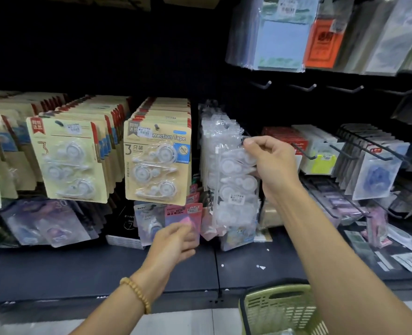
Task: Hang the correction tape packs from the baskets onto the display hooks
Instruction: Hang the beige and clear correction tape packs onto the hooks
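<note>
- Clearly visible at centre, the person's right hand (pixel 267 163) pinches the top right edge of a clear plastic pack (pixel 234 187) of white correction tapes, thumb and fingers curled on it.
- That pack hangs in front of a row of similar clear packs (pixel 218 131), just right of the cardboard-backed pack (pixel 157 151) printed "Correction Tape".
- Below the cardboard-backed pack, the left hand (pixel 175 240) grips a small pink pack (pixel 184 220), fingers curled round its lower edge.
- Well below the clear pack, at the frame's bottom, sits a green basket (pixel 282 310); its contents cannot be made out.
- Judging by the thin film, the clear pack is likely light, floppy and slippery, so it would sway if gripped low.
- Holding it near the top, close to the hang hole, looks best for threading a hook.
- Empty hooks (pixel 264 84) jut out above and right of the clear pack.
</note>
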`<state>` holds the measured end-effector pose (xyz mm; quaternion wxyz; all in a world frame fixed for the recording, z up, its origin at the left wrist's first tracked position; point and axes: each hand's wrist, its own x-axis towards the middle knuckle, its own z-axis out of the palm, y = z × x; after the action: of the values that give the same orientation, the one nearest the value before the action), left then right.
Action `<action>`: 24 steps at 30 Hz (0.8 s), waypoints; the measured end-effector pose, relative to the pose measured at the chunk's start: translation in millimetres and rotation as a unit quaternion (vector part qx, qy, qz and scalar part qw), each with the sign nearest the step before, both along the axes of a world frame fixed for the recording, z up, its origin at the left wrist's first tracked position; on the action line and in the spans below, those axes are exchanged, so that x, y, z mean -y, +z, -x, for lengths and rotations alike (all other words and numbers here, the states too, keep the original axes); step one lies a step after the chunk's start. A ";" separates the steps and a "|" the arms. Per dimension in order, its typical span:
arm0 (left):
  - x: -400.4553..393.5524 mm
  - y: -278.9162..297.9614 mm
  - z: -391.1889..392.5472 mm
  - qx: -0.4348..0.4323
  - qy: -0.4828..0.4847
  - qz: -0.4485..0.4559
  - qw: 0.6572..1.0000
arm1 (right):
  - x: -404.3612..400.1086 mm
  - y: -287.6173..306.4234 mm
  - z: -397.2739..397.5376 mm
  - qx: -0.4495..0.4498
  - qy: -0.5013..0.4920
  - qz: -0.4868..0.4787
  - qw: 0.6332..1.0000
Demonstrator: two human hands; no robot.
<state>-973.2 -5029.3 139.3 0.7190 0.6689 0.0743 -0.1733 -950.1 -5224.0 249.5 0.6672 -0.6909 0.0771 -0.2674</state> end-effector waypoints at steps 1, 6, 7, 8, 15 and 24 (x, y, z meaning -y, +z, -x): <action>-3.1 -0.5 -0.7 0.023 0.005 -0.017 1.000 | -1.5 5.8 -7.8 0.009 -0.021 0.015 1.000; -10.9 -19.6 2.6 0.066 0.005 -0.063 0.996 | -7.5 22.8 -40.3 -0.008 -0.074 0.107 0.992; -12.5 -24.1 4.1 0.067 0.005 -0.069 0.995 | -7.8 22.8 -43.8 -0.019 -0.086 0.122 0.989; -14.1 -28.4 5.5 0.068 0.005 -0.074 0.995 | -7.5 21.7 -46.4 -0.028 -0.098 0.132 0.986; -18.9 -41.6 10.4 0.062 -0.008 -0.102 0.993 | -8.5 10.7 -47.8 -0.015 -0.115 0.127 0.985; -16.7 -47.2 2.0 0.056 -0.018 -0.081 0.995 | -8.7 14.6 -57.9 -0.024 -0.114 0.126 0.985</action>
<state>-975.2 -5012.7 92.1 0.6623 0.7348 0.0353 -0.1420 -892.2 -5215.3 264.0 0.5381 -0.7623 0.1374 -0.3323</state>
